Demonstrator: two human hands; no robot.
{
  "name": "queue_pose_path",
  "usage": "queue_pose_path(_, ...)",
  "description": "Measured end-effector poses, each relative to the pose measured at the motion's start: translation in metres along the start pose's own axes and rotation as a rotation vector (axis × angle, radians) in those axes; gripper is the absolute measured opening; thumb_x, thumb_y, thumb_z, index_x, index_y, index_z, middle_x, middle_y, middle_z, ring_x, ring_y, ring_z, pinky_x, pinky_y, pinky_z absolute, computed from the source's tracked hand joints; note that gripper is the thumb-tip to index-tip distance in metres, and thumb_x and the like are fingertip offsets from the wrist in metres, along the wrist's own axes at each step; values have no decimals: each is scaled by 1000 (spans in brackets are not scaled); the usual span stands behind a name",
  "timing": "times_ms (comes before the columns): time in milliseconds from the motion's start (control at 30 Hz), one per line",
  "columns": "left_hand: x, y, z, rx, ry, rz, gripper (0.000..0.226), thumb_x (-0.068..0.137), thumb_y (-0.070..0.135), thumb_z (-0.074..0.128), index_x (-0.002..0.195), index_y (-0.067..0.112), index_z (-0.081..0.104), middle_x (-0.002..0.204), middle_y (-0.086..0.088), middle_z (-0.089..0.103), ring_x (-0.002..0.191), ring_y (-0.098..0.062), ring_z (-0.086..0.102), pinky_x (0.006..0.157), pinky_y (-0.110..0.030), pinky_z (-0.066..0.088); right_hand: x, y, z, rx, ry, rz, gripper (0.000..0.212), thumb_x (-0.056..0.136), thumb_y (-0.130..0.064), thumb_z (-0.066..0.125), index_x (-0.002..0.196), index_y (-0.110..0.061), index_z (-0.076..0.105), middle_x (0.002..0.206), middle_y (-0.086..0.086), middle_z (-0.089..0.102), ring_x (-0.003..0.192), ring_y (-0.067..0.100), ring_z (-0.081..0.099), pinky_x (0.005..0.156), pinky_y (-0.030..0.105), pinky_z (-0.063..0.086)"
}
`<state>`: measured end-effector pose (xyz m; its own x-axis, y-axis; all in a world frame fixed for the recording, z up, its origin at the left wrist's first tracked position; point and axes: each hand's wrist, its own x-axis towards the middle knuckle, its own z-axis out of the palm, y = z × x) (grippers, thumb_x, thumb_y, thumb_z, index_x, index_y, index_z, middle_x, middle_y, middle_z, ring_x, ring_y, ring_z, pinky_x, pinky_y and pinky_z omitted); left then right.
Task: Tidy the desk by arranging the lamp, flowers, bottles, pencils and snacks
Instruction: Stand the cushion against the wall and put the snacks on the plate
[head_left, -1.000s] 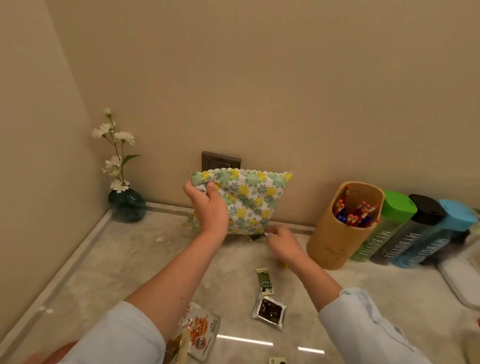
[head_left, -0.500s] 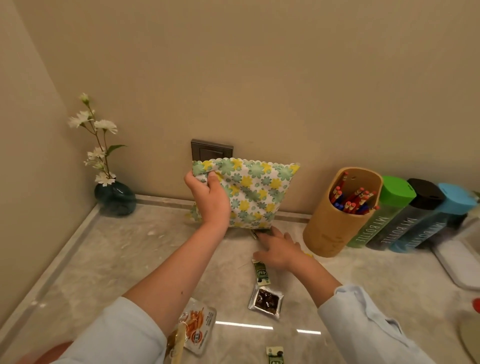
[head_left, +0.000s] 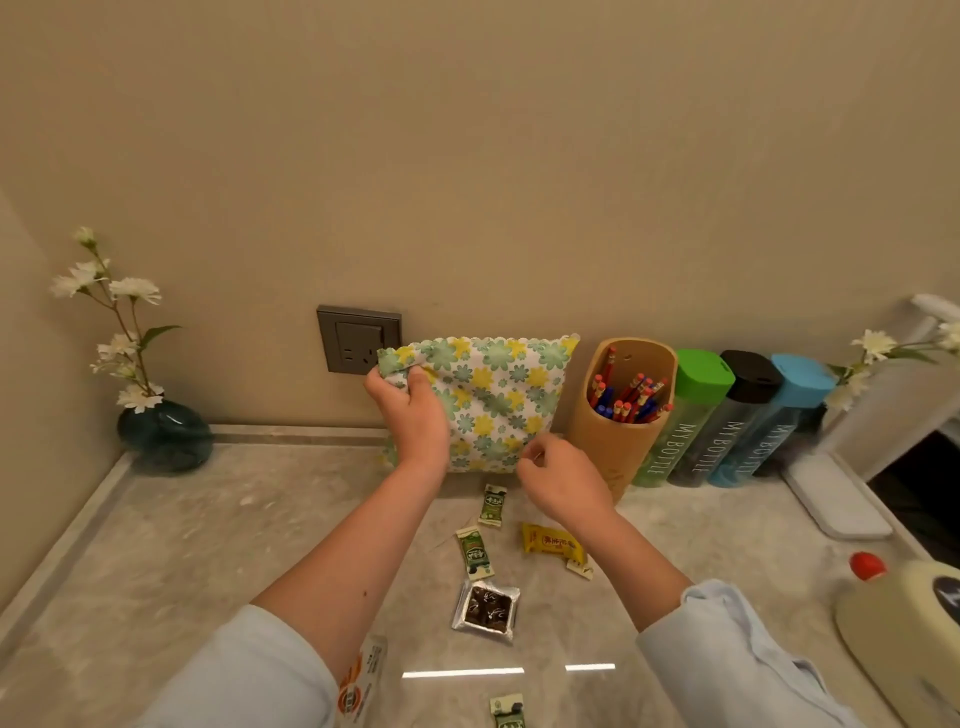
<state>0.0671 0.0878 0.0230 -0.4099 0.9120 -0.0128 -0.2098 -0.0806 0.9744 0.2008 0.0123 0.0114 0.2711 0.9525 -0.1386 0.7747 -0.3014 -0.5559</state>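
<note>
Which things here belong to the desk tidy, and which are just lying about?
Job: floral pouch gripped by the left hand; right hand at its lower edge; loose snacks; pencil cup; three bottles; flower vase; white lamp base.

Lying about: wall socket; cream device with a red knob.

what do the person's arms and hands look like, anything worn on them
Both arms wear loose pale blue sleeves, the left sleeve and the right sleeve, pushed up so the forearms are bare. The fabric looks light and creased, like a shirt. The left hand and right hand are bare: no gloves, rings, watch or bracelet show.
</note>
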Motion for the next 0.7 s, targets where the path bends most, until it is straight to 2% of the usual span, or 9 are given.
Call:
queue_pose_path(100, 3, -8, 1, 118, -136, -15, 41, 97, 20, 49, 131, 13, 27, 117, -4, 49, 102, -19, 54, 78, -23, 43, 1, 1, 3, 101, 8, 5, 14, 89, -26, 49, 102, -23, 55, 87, -7, 60, 81, 16, 61, 69, 38, 52)
queue_pose_path(133, 5, -11, 0, 179, -202, 1, 50, 95, 24, 53, 134, 12, 24, 123, -5, 48, 106, -19, 53, 81, -23, 44, 1, 1, 4, 114, -1, 6, 14, 89, -26, 50, 103, -23, 54, 87, -6, 60, 81, 16, 60, 70, 39, 52)
queue_pose_path(200, 13, -15, -6, 284, -286, 15, 71, 89, 32, 62, 141, 11, 19, 135, -8, 44, 120, -22, 47, 100, -35, 43, 1, 4, 7, 118, -31, 6, 16, 90, -26, 51, 105, -23, 49, 86, -5, 58, 80, 16, 60, 72, 41, 52)
queue_pose_path(267, 17, -19, -14, 340, -305, 7, 77, 84, 34, 64, 144, 18, 18, 138, -8, 42, 125, -25, 45, 105, -46, 40, 2, 6, 11, 121, -55, 7, 20, 90, -27, 52, 109, -23, 46, 86, -4, 58, 79, 14, 59, 74, 41, 52)
queue_pose_path(333, 13, -26, -23, 342, -309, -16, 75, 76, 36, 58, 142, 25, 22, 132, -4, 45, 117, -23, 49, 99, -45, 44, 2, 7, 15, 122, -51, 13, 22, 90, -27, 53, 110, -22, 46, 85, -5, 57, 77, 11, 57, 73, 39, 51)
queue_pose_path(400, 7, -38, -31, 360, -342, -56, 71, 73, 36, 56, 137, 24, 27, 126, -2, 48, 112, -20, 52, 94, -40, 46, 2, 7, 17, 137, -28, 22, 20, 89, -26, 54, 107, -22, 47, 83, -6, 57, 75, 10, 56, 72, 39, 50)
queue_pose_path(467, 2, -50, -34, 427, -390, -99, 58, 78, 32, 57, 129, 20, 34, 119, -1, 51, 110, -22, 53, 91, -40, 46, 3, 6, 18, 161, -10, 22, 20, 88, -24, 54, 107, -22, 48, 82, -5, 57, 74, 10, 56, 71, 39, 50)
queue_pose_path(567, 3, -57, -31, 449, -439, -110, 34, 87, 20, 57, 115, 23, 37, 115, -3, 53, 108, -23, 54, 88, -38, 46, 4, 6, 19, 177, 14, 13, 22, 87, -25, 54, 107, -23, 46, 80, -4, 58, 73, 12, 58, 70, 40, 50)
queue_pose_path(700, 2, -59, -29, 461, -494, -90, 35, 88, 18, 59, 113, 26, 35, 118, -3, 52, 111, -21, 53, 85, -34, 44, 3, 11, 18, 164, 0, 20, 24, 89, -28, 55, 110, -24, 44, 83, -1, 61, 76, 16, 61, 73, 43, 52)
